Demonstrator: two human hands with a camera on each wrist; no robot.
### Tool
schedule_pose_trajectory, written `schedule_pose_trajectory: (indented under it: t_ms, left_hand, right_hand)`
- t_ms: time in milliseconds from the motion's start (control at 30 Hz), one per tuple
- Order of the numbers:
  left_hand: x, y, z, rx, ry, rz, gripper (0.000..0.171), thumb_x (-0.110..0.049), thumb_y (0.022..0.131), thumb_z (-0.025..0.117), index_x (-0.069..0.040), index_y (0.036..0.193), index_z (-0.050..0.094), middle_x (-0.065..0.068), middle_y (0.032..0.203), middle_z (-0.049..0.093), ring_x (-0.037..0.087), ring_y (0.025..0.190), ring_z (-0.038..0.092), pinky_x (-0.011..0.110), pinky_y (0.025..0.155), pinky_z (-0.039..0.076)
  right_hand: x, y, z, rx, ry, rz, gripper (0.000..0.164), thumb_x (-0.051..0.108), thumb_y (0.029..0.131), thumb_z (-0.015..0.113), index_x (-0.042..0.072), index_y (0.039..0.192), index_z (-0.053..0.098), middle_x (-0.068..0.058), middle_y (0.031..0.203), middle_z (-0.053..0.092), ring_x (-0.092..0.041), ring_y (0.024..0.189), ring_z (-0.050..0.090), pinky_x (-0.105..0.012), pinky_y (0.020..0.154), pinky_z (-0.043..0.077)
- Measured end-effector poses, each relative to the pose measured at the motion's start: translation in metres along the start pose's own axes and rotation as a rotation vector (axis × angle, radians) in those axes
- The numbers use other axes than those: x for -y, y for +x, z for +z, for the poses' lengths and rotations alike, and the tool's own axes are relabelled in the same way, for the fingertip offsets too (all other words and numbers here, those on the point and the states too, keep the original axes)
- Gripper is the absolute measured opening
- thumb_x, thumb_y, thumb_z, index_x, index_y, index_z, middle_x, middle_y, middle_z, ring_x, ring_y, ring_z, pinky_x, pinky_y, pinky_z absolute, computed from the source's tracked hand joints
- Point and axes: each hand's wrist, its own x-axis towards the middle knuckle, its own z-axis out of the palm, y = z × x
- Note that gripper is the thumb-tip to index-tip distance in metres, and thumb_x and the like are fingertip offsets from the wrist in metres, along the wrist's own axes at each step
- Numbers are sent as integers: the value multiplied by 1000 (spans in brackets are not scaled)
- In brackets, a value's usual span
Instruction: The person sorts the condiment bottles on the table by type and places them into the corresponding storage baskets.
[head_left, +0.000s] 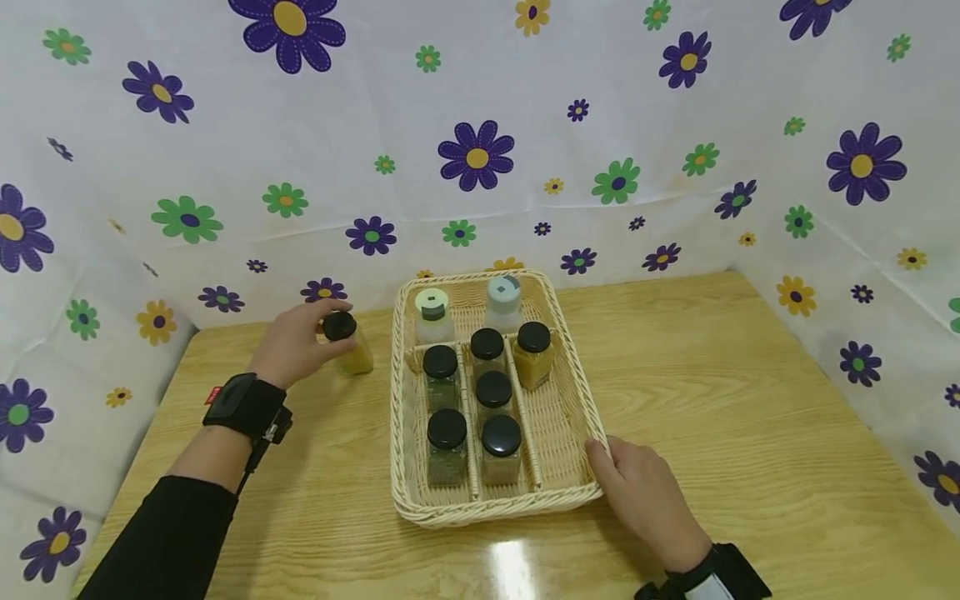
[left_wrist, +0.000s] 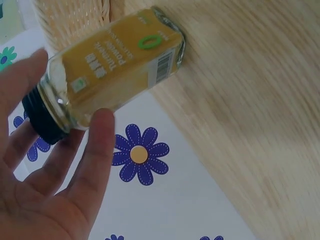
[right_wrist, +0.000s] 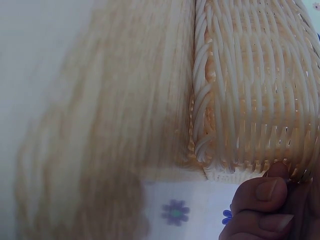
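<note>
My left hand pinches a glass spice jar by its black-lidded end, left of the basket. The left wrist view shows the jar full of yellow powder, its label reading Turmeric Powder. Thumb and fingers stand on either side of its neck there. With my right hand I grip the rim of a pale wicker basket at its front right corner. The right wrist view has curled fingertips against the woven wall of the basket.
Inside the basket, dividers separate dark-herb jars at left, several black-lidded jars in the middle and a yellow-powder jar at right. Two pale-lidded bottles occupy the back section. Flowered cloth hangs behind the wooden table.
</note>
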Motion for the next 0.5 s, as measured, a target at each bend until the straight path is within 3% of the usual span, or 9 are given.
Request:
schedule_pose_trajectory:
  t_ms: [333,500]
  left_hand:
    - [4,1,7,-70,-26,34,46,-29,82,70,-15,123,56,12,114,59,27,93,51,47,80,48]
    - [1,-1,6,-106,-30,51,45,-29,81,70,-15,122,57,12,112,60,27,93,53,46,79,50]
  right_hand:
    - [0,0,1,14,-14,18,45,49,98,33,19,77,59,6,54,32,-11,51,38,-27,44,28]
    - [0,0,0,15,-18,20,45,49,98,33,19,72,55,6,53,32,-11,47,30,-26,43,25]
